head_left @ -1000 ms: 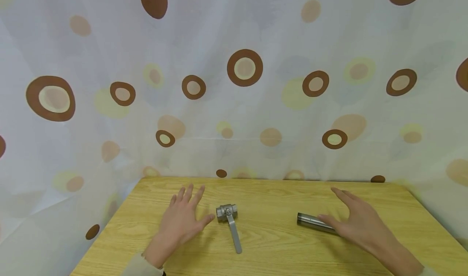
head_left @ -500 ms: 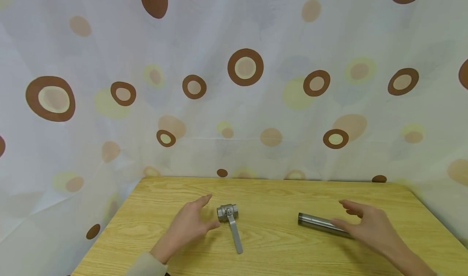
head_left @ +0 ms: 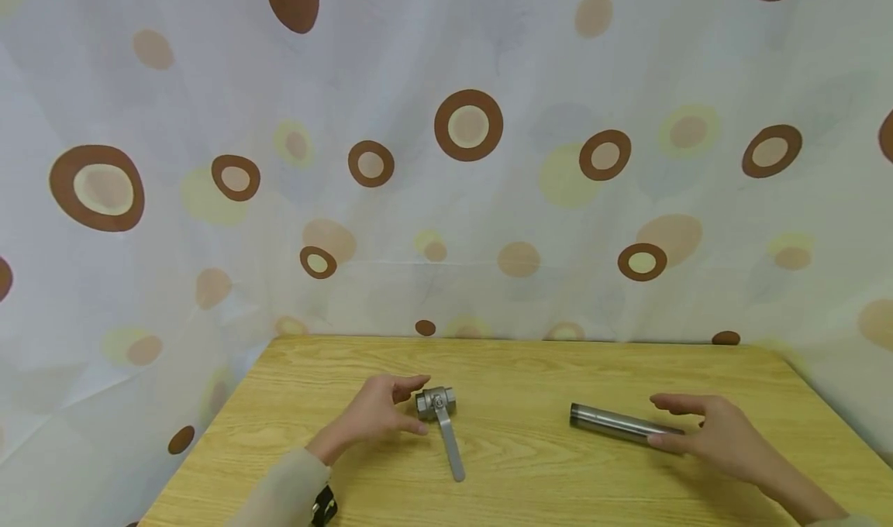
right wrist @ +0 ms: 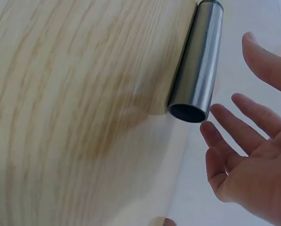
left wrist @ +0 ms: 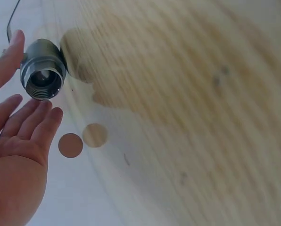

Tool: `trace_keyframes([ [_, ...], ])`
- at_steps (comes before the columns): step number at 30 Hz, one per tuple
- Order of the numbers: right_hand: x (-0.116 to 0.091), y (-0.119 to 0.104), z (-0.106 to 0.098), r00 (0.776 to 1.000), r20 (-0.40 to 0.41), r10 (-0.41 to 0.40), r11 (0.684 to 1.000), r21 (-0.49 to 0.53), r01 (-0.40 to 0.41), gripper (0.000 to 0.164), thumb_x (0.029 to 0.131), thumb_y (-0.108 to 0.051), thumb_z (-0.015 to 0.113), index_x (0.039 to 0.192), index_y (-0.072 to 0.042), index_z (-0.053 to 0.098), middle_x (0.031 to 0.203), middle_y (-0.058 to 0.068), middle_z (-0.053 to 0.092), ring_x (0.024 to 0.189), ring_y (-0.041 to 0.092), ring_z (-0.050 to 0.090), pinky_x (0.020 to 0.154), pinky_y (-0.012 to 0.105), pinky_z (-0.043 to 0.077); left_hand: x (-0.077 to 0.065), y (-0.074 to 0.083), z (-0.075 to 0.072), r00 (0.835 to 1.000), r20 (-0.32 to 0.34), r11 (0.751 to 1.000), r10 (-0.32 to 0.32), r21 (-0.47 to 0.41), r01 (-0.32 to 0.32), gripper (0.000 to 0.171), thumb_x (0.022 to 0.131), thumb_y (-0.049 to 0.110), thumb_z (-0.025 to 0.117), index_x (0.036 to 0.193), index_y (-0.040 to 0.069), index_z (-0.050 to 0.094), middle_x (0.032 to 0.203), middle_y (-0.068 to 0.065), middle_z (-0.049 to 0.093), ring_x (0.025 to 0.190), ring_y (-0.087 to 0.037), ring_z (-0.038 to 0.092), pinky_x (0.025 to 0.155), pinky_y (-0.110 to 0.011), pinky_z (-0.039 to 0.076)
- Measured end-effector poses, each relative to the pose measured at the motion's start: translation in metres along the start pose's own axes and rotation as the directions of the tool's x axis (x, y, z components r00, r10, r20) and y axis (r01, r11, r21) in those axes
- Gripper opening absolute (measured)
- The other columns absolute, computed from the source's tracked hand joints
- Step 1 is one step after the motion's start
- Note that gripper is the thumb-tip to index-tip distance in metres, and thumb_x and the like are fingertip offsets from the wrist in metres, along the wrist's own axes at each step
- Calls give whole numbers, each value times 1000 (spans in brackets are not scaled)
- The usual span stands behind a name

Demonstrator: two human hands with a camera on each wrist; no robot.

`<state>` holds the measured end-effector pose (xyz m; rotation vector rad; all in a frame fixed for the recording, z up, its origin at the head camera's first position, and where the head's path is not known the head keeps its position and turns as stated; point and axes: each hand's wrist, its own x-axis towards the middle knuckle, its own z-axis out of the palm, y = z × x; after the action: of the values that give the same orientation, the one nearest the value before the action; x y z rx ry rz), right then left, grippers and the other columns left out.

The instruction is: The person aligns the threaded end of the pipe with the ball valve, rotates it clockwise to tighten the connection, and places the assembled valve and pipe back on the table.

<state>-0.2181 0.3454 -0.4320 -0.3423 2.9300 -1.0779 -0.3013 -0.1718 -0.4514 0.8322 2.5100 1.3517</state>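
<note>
A metal ball valve (head_left: 436, 403) with a long flat grey lever (head_left: 450, 448) lies on the wooden table. My left hand (head_left: 377, 411) is just left of it, thumb and fingers spread apart on either side of its near end. In the left wrist view the threaded bore of the valve (left wrist: 42, 52) faces the palm of my left hand (left wrist: 20, 174). To the right lies a steel pipe (head_left: 614, 423) with a dark band at its far end. My right hand (head_left: 729, 438) is around its right end with thumb and fingers parted; the hollow end of the pipe (right wrist: 197, 66) faces it.
The light wood-grain table (head_left: 516, 480) reaches back to a white curtain (head_left: 530, 209) with brown and yellow spots, which also hangs along both sides. A black strap (head_left: 324, 505) shows by the left sleeve (head_left: 293, 480).
Both hands have lowered and their spread fingers have drawn in. My left hand has moved right to the valve; my right hand has shifted right, to the pipe's end. Valve and pipe lie still.
</note>
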Motion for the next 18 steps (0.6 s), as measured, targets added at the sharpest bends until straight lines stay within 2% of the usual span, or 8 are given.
trace_keyframes([
  [2, 1, 6, -1, 999, 41, 7, 999, 40, -9, 62, 92, -30, 84, 139, 6, 65, 130, 21, 70, 119, 45, 63, 86, 53, 58, 2, 0, -1, 1000, 18, 1000, -7, 1, 7, 78, 82, 13, 93, 150, -1, 56, 152, -16, 55, 139, -39, 53, 111, -46, 48],
  [6, 3, 14, -3, 993, 115, 6, 992, 124, -20, 61, 94, -26, 83, 140, 8, 62, 130, 20, 70, 118, 40, 64, 85, 34, 57, 5, -2, -2, 999, 39, 1000, -20, 16, 19, 81, 80, 13, 94, 149, -2, 56, 153, -14, 55, 140, -36, 52, 112, -44, 46],
  [9, 6, 17, -4, 988, 154, 5, 984, 176, -33, 63, 94, -23, 83, 141, 11, 60, 131, 21, 69, 118, 35, 66, 86, 28, 57, 6, -2, 0, 999, 38, 1000, -22, 20, 21, 82, 78, 12, 95, 148, -4, 56, 152, -15, 56, 139, -37, 53, 112, -44, 46],
  [15, 10, 20, -6, 984, 176, 1, 981, 193, -36, 63, 93, -19, 83, 140, 14, 58, 131, 24, 69, 120, 41, 64, 90, 41, 59, 11, -3, 6, 1000, 29, 1000, -1, -28, 2, 82, 76, 5, 95, 146, -9, 56, 147, -21, 58, 134, -36, 58, 109, -40, 49],
  [18, 11, 22, -5, 983, 184, -14, 983, 185, -21, 60, 93, -18, 83, 138, 15, 60, 130, 25, 69, 122, 47, 62, 89, 40, 59, 13, -2, 8, 1000, 22, 999, 3, -48, -1, 81, 75, 2, 95, 145, -10, 56, 144, -23, 60, 132, -35, 60, 106, -38, 51],
])
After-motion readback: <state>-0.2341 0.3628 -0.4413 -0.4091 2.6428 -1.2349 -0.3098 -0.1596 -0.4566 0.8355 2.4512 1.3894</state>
